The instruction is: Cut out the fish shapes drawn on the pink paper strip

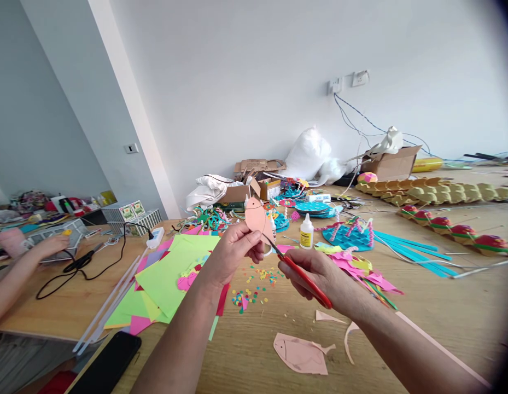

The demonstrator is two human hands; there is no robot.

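Observation:
My left hand (244, 241) pinches a pink paper fish (257, 214) with a drawn eye and gill line, held upright above the table. In my right hand (315, 268) are red-handled scissors (306, 278), their blades at the fish's lower edge. How far apart the blades are is hard to make out. Below my right hand, a second pink piece with a fish drawn on it (301, 353) lies on the wood. Pink offcuts (330, 316) lie close to it. Small round confetti dots (239, 299) are scattered beneath my hands.
Green paper sheets (175, 273) spread at the left, near a black phone (110, 364). A glue bottle (307, 232) stands behind my right hand. Blue woven paper (349, 235) and egg-carton strips (459, 192) lie right. Another person's hand (52, 246) is at far left.

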